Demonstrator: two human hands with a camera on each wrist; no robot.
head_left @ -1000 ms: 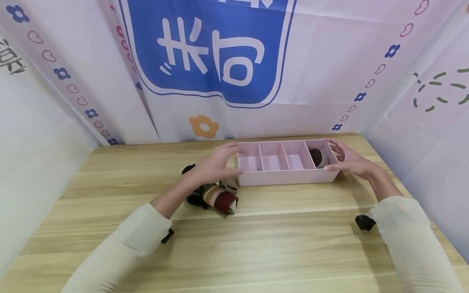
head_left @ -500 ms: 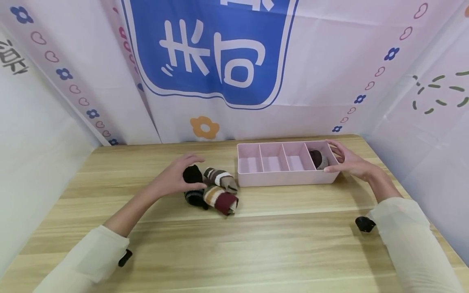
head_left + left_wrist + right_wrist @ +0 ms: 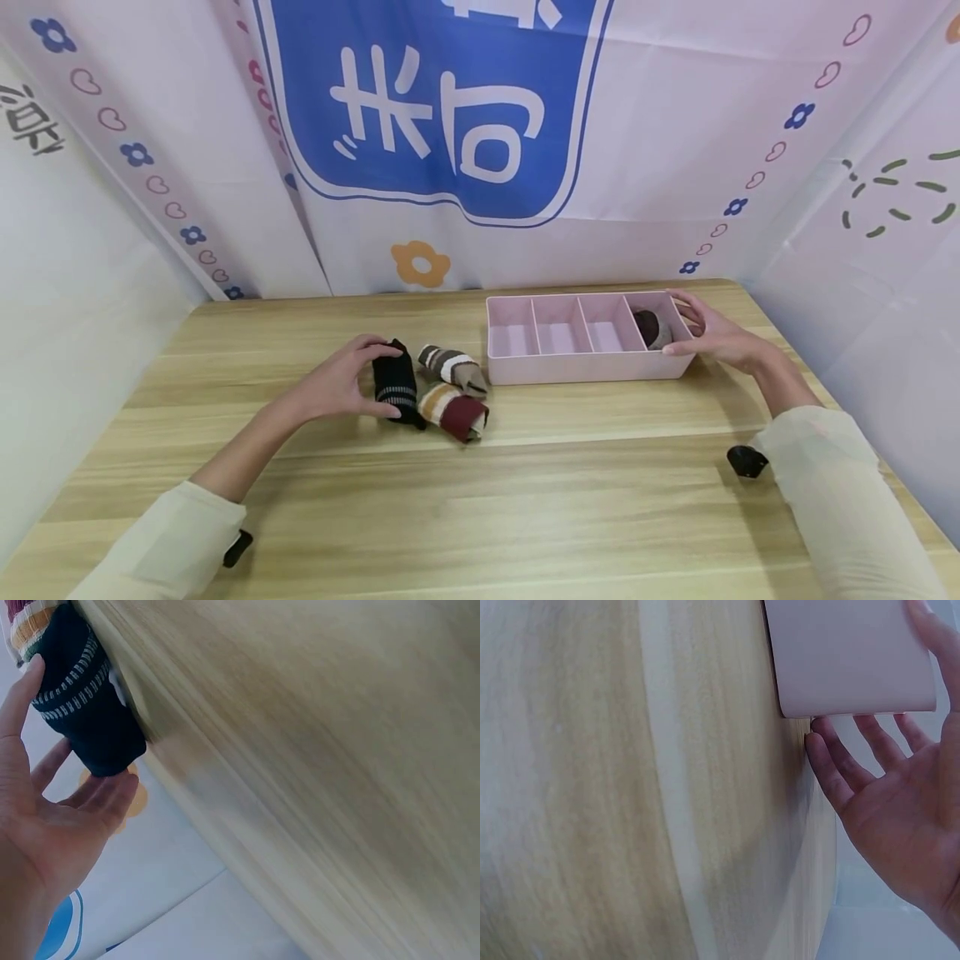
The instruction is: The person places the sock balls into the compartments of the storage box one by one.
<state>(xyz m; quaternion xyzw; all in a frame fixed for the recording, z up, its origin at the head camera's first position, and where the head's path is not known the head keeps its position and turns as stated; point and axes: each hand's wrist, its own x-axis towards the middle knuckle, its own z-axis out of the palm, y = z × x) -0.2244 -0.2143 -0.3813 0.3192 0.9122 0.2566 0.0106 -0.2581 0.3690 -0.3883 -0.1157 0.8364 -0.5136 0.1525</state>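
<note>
My left hand (image 3: pixel 337 385) holds a rolled black sock (image 3: pixel 396 379) between thumb and fingertips, on the table. Two pale dashed bands run round that sock (image 3: pixel 75 686) in the left wrist view. Close to its right lie a brown-and-white striped rolled sock (image 3: pixel 452 368) and a maroon, mustard and cream one (image 3: pixel 456 412). At the back right, my right hand (image 3: pixel 718 337) grips the right end of a pink divided box (image 3: pixel 585 369), thumb at the front corner and fingers round the end wall. In the box's rightmost compartment sits a dark brown and grey rolled sock (image 3: pixel 649 328).
The wooden table (image 3: pixel 525 500) ends at a printed cloth backdrop (image 3: pixel 637 167) behind the box. Three other compartments (image 3: pixel 561 335) of the box hold nothing. Black wrist devices (image 3: pixel 747 460) hang below both sleeves.
My left hand has let go of the box's left end and moved left to the black sock, which now lies between its thumb and fingers. The right hand stays on the box.
</note>
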